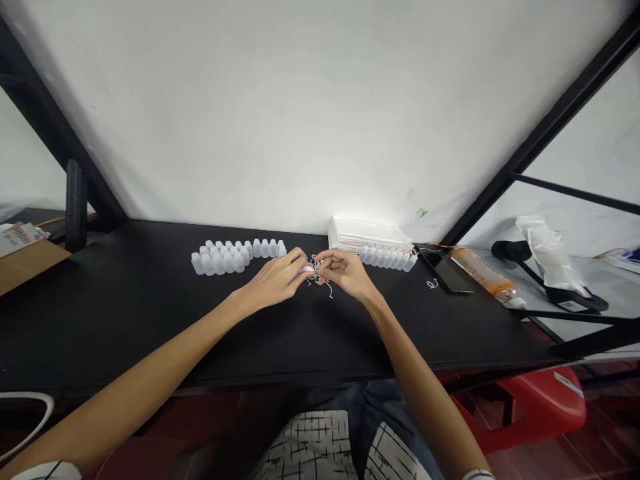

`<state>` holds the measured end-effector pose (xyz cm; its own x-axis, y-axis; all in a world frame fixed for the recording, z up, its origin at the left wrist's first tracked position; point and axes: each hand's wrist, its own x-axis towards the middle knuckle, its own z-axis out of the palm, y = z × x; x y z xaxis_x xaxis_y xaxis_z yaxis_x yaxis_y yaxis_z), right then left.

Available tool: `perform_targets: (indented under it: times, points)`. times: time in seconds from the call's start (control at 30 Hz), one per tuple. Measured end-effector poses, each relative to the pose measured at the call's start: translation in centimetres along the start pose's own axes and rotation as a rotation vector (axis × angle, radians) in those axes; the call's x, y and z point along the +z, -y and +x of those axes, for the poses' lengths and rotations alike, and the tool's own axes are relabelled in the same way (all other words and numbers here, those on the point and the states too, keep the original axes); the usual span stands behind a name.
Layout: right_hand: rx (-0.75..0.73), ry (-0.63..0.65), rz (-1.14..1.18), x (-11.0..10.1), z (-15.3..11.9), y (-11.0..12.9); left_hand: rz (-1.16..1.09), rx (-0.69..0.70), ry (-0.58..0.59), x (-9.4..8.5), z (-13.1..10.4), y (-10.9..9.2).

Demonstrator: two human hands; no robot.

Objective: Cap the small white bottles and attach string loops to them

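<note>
Over the middle of the black table, my left hand (281,275) pinches a small pale bottle (305,269), mostly covered by the fingers. My right hand (346,272) meets it from the other side, thumb and fingertips closed together; what they hold is too small to make out. Between and beneath both hands lies a tangle of thin white strings (323,281). Left of my left hand, several translucent plastic dropper bottles (220,259) stand upright in rows. Close beyond my right hand is another row of small bottles (387,258), with thin strings at their tops.
A stack of white sheets (367,233) lies against the wall. To the right are a dark phone (447,272), a loose white string (432,284) and an orange-labelled bottle (485,275) on its side. A cardboard box (33,263) sits far left; a red stool (535,403) stands below right.
</note>
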<state>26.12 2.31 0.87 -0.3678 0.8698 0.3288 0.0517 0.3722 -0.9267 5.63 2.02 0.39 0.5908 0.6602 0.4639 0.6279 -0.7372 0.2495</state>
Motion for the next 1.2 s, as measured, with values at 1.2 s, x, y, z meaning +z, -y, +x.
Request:
perform_targets:
  times: [1.2]
  points:
    - [-0.273,-0.683,-0.663,-7.5,1.9,0.6,-0.033,-0.092,-0.271,-1.5,0.6,2.9]
